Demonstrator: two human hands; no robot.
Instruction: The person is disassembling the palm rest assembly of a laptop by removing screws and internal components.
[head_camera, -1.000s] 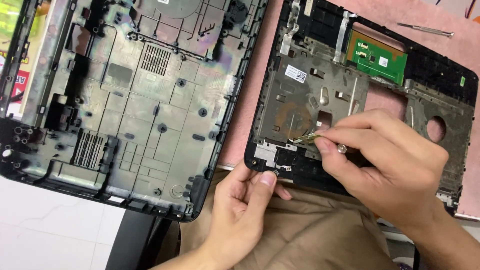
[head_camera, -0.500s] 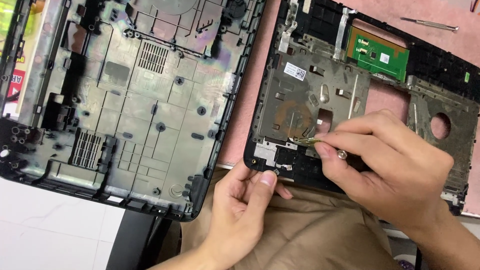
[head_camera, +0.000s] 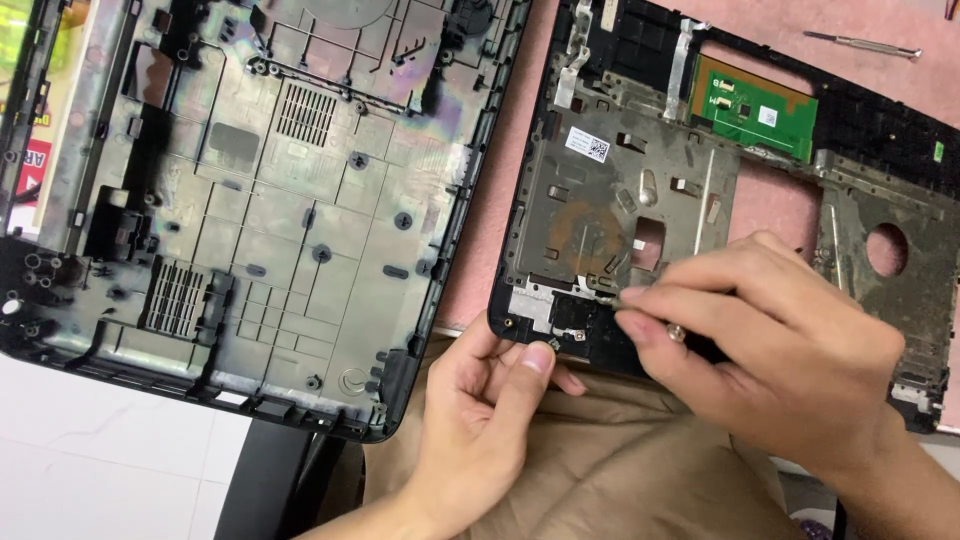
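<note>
— Why is my left hand (head_camera: 490, 420) at the near edge of the laptop frame (head_camera: 600, 220)?
— It steadies it, thumb pressed on the corner, while my right hand (head_camera: 770, 350) pinches a thin tool (head_camera: 606, 296).
— Counts?
— Two shells: this frame and the base cover (head_camera: 260, 200). One screwdriver (head_camera: 860, 43) on the desk.
</note>
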